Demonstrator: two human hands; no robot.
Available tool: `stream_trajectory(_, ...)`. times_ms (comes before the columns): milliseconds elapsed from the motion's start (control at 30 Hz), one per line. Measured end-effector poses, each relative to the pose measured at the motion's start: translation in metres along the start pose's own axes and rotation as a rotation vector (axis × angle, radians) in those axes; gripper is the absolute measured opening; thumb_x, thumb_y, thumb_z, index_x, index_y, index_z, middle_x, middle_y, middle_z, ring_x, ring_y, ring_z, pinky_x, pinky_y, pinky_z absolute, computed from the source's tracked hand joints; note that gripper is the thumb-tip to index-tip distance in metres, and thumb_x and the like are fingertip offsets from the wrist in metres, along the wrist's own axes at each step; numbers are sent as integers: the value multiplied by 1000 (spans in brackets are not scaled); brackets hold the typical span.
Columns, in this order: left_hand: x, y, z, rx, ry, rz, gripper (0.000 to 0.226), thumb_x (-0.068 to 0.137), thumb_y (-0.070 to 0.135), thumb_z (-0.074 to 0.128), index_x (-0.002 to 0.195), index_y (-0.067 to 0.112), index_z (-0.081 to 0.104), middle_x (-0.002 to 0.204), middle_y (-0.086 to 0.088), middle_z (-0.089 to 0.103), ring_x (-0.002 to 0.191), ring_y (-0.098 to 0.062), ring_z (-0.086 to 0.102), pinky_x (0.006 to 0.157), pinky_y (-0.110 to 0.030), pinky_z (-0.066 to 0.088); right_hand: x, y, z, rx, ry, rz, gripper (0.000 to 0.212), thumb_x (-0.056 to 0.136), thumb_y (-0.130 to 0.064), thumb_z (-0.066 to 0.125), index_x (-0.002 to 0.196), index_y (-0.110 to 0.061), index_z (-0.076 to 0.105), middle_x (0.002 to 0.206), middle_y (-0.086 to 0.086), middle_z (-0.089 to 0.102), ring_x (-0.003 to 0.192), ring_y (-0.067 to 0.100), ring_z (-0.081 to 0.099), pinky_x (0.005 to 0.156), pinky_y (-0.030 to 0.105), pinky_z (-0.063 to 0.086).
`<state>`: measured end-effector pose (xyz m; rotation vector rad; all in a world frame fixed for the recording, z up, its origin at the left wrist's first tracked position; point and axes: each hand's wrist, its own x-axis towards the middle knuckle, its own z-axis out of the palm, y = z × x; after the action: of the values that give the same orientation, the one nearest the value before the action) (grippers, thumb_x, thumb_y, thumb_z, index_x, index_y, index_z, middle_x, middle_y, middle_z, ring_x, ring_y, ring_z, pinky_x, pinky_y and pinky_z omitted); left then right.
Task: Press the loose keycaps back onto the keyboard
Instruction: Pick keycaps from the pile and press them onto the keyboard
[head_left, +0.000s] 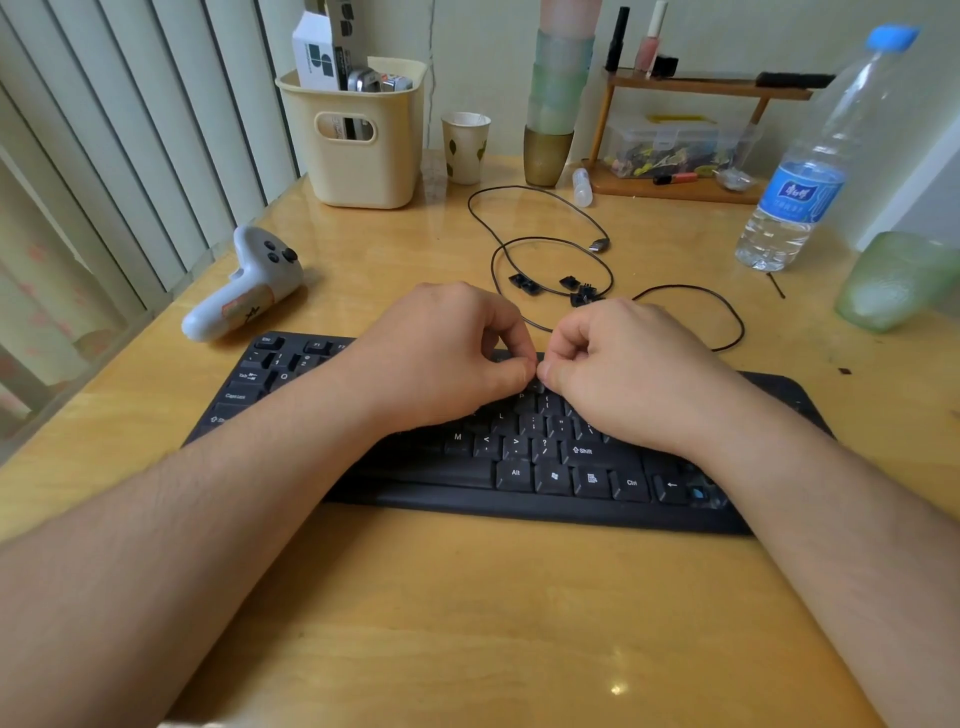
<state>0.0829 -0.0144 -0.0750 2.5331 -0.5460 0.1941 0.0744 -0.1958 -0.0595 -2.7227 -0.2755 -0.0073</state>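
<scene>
Head camera, looking down: both hands met over the upper rows of a black keyboard (519, 467), knuckles curled, thumbs tip to tip. The left hand (447, 353) and right hand (623, 364) seemed to press down together near the P key; whether a keycap sat under the thumbs could not be told, since the fingers hid it. Just behind the hands, several loose keycaps (522, 283), small black plastic squares, lay inside loops of a thin black cable (550, 239). The keyboard rested on a glossy, honey-coloured wooden desk (467, 623). To the left lay a white game controller (244, 286). Farther back stood a cream plastic basket (358, 156), a paper cup (465, 148) and a clear water bottle (810, 156) with a blue cap. Pale vertical blinds (104, 130) lined the left side.
</scene>
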Motion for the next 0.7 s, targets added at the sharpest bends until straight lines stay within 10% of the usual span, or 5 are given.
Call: stream_trajectory(700,3,-3,-1,77,-56,17,16,90,52,62,90,41,73,62,8,56,65,-4,49,74,-31,34,3,-1,-1,49,-31,-24,24,97,-30,65,73,-27,64,68,-12,55,69,7,46,80,37,41)
